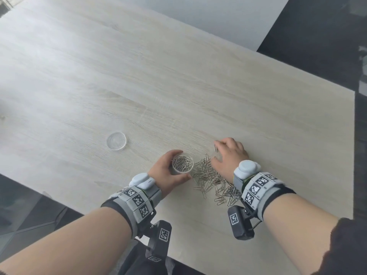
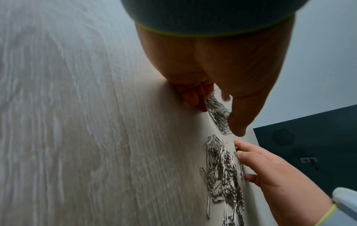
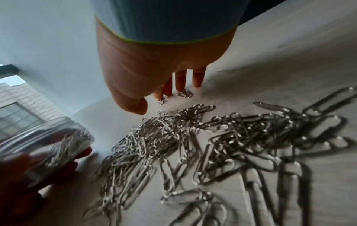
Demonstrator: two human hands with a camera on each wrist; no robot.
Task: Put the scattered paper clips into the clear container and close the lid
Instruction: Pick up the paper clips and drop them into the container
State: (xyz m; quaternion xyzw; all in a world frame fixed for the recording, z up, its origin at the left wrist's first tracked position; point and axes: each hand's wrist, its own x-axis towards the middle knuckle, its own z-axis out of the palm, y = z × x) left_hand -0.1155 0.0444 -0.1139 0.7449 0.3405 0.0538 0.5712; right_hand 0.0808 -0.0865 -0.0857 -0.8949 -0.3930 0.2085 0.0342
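Observation:
A small clear round container (image 1: 182, 163), partly filled with silver paper clips, stands on the pale wooden table (image 1: 139, 86). My left hand (image 1: 168, 171) grips it, fingers and thumb curled round its wall. In the left wrist view the container (image 2: 218, 113) shows between thumb and fingers. A heap of loose paper clips (image 1: 212, 179) lies just right of it, also seen close up as the clip heap (image 3: 193, 145). My right hand (image 1: 228, 155) rests over the heap's far end, its straight fingertips (image 3: 180, 82) touching the table beside stray clips. The clear lid (image 1: 116, 141) lies apart to the left.
The table's near edge (image 1: 79, 207) runs diagonally just behind my forearms, and its right edge (image 1: 354, 155) drops to a dark floor. Wide bare wood stretches beyond the hands.

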